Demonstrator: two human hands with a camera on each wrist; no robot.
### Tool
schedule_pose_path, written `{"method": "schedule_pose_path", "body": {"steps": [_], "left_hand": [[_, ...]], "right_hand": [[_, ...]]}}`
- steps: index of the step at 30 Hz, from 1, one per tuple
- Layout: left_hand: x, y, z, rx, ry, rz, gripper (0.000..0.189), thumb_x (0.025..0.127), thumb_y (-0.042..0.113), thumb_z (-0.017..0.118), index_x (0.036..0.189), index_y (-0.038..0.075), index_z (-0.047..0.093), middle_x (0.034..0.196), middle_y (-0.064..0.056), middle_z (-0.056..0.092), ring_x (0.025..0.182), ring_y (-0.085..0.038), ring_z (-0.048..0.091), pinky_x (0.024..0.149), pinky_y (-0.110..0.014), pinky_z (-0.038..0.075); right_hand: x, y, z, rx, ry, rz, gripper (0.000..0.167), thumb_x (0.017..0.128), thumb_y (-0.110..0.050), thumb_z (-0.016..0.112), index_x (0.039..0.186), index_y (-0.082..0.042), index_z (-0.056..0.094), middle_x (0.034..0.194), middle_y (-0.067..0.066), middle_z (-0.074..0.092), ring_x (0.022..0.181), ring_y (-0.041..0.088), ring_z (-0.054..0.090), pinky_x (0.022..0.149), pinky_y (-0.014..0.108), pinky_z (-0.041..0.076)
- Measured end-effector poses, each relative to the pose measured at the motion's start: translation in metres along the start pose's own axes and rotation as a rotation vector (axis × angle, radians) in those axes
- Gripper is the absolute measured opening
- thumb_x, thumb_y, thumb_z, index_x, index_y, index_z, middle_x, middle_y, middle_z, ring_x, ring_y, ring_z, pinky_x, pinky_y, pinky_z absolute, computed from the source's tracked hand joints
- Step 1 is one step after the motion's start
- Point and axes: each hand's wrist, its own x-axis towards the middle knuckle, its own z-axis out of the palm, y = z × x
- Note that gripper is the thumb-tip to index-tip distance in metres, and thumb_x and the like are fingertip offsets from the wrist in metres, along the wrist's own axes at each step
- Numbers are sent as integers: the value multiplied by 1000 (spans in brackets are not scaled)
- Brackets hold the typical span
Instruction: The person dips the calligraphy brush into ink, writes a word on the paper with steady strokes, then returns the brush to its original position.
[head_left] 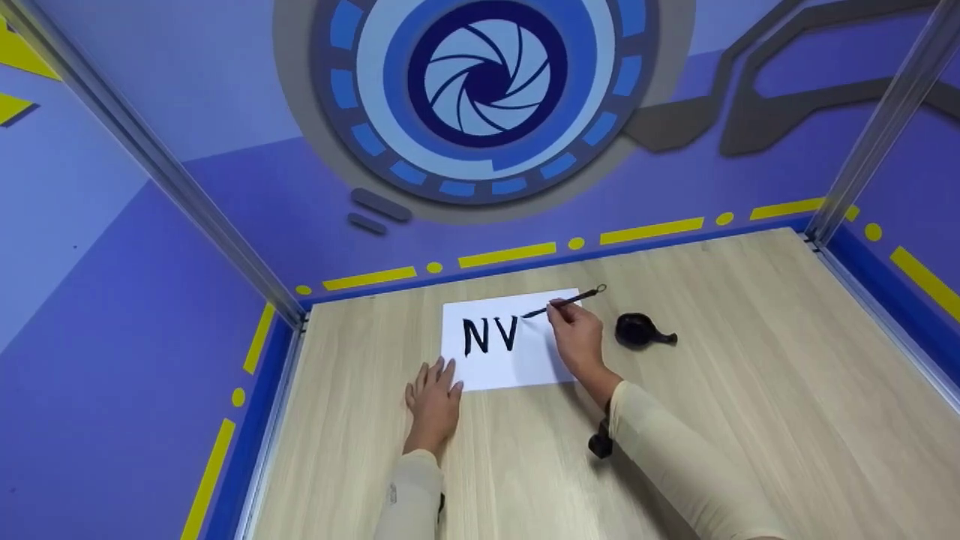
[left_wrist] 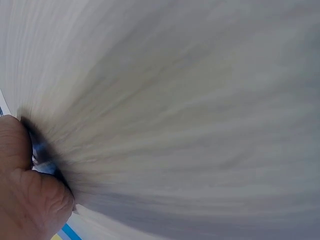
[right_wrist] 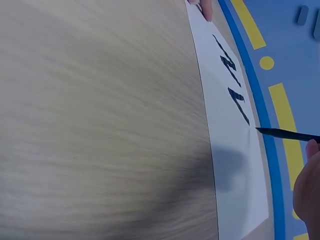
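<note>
A sheet of white paper (head_left: 517,371) lies on the wooden table, bearing the black letters N (head_left: 475,337) and V (head_left: 507,334). Between thumb and fingers my right hand (head_left: 579,339) pinches a dark writing brush (head_left: 562,302), tilted, its loop end up to the right. The brush tip sits close by the top of the V's right stroke. In the right wrist view the brush (right_wrist: 287,134) reaches in from the right over the paper (right_wrist: 235,170). My left hand (head_left: 435,409) rests with fingers extended, fingertips on the paper's lower left corner.
To the right of the paper stands a small black ink dish (head_left: 636,330) with a short handle. The wooden table (head_left: 360,450) ends at a purple back wall (head_left: 247,217) with yellow markings. Metal posts (head_left: 862,157) rise at the corners.
</note>
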Motion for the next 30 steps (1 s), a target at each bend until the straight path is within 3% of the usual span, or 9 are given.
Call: {"method": "schedule_pose_path", "body": {"steps": [12,30], "left_hand": [[-1,0,0,-24,19,12,52,112,28,54,162,13,47,174,-14,37,165,-47,20,128,-78,7],[0,2,0,11,-7,-22,53,113,31,51,164,18,44,176,-10,35,167,-42,17,130,-75,7]], "right_hand": [[-1,-1,0,-30,-11,26,18,100,-23,75,108,-9,84,101,9,83,89,18,70,78,24,52],[-2,1,3,-47,12,8,18,99,-24,75,105,-10,84,95,8,81,85,17,67,77,27,50]]}}
